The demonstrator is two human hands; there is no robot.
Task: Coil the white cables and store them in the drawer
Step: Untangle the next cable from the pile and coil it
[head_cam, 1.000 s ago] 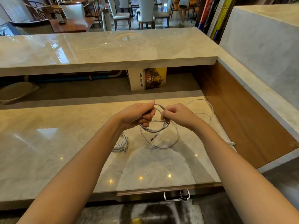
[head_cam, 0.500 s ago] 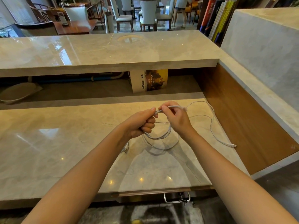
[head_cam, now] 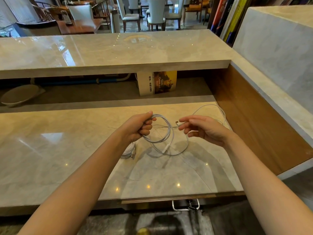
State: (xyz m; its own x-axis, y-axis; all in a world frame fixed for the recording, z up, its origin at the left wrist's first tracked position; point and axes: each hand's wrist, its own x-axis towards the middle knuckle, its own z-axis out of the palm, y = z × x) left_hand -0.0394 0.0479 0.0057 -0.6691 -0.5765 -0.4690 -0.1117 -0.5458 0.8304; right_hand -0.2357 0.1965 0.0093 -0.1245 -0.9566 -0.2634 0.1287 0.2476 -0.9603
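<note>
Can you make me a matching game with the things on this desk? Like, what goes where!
Things:
1. book
2. coiled white cable
3. cable loops
4. drawer handle

Places:
A. held up in the left hand
B. lying on the desk by the left wrist
C. under the front edge of the desk
D. standing under the upper counter

Pairs: 1-D, 2-B, 3-A, 4-C

Marble desk (head_cam: pixel 67 158) — coiled white cable (head_cam: pixel 128 151) lying on it.
</note>
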